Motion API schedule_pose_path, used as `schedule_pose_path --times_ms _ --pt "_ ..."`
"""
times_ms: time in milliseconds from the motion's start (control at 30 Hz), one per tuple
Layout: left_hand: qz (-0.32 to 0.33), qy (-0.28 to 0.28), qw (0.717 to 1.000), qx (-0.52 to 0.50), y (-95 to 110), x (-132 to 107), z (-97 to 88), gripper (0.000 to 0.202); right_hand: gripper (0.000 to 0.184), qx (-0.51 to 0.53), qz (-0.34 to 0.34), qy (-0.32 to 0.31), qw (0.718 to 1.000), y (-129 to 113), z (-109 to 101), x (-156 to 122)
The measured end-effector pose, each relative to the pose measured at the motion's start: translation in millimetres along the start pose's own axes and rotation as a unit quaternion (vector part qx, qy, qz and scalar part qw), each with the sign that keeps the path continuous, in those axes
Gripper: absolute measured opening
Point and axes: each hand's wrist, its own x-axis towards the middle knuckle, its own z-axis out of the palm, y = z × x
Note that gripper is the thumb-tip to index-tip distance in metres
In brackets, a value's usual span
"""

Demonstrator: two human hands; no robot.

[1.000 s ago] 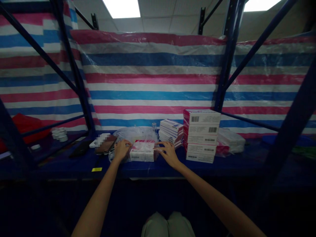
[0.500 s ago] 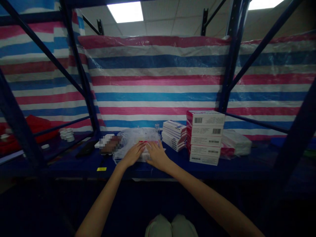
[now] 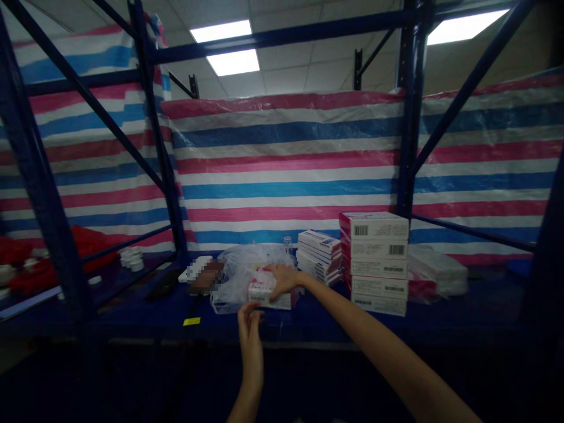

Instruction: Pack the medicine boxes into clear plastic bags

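A white and pink carton lies on the blue shelf in front of a crumpled clear plastic bag. My right hand rests across the right part of this carton. Its fingers are spread over the top, and the thumb reaches down toward the near side. Just short of the carton's front left corner is my left hand, fingers bent and apart, with nothing seen in it. Whether its fingertips touch the carton, I cannot tell.
Right of my hands stand a pile of flat cartons and a taller stack of white and pink boxes. Behind is a plastic-wrapped pack. A blurred brown object, a yellow label and blue rack posts are on the left.
My left hand has come off the carton top and dropped toward the shelf's front edge. The right hand stays on the carton, more of which shows. The view has tilted up.
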Motion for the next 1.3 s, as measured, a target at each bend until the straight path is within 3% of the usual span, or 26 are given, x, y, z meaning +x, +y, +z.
schedule_pose_path --times_ms 100,233,400,600,733,867,1033,1133,1233,1300 --pt "-0.082 -0.036 0.992 -0.084 -18 -11 19.5 0.051 0.095 0.082 -0.035 0.044 0.995 8 -4 -20" --pt "-0.076 -0.063 0.986 -0.133 -7 -7 48.3 0.070 0.085 0.268 -0.036 0.123 0.955 2 -19 -61" --pt "-0.060 -0.149 0.963 -0.217 35 -24 73.3 0.078 0.083 0.513 -0.032 0.159 0.843 -17 -22 -124" --pt "-0.045 -0.171 0.960 -0.216 82 -49 81.3 0.079 0.082 0.687 0.046 0.192 0.699 -22 10 -191" --pt "-0.071 -0.202 0.946 -0.244 92 -65 89.0 0.069 0.069 0.751 0.105 0.222 0.613 -23 24 -225" --pt "-0.151 -0.241 0.909 -0.304 82 -92 106.9 0.059 0.060 0.786 0.132 0.309 0.519 -22 32 -259" --pt "-0.200 -0.360 0.844 -0.344 64 -126 135.4 0.054 0.070 0.766 0.139 0.402 0.482 -10 42 -302" --pt "-0.178 -0.438 0.809 -0.349 59 -146 155.7 0.071 0.077 0.751 0.190 0.456 0.438 3 47 -333" --pt "-0.113 -0.517 0.781 -0.331 65 -167 182.3 0.082 0.078 0.728 0.265 0.502 0.384 19 43 -368" --pt "-0.049 -0.520 0.807 -0.275 73 -181 201.9 0.076 0.077 0.719 0.293 0.520 0.357 29 36 -390"
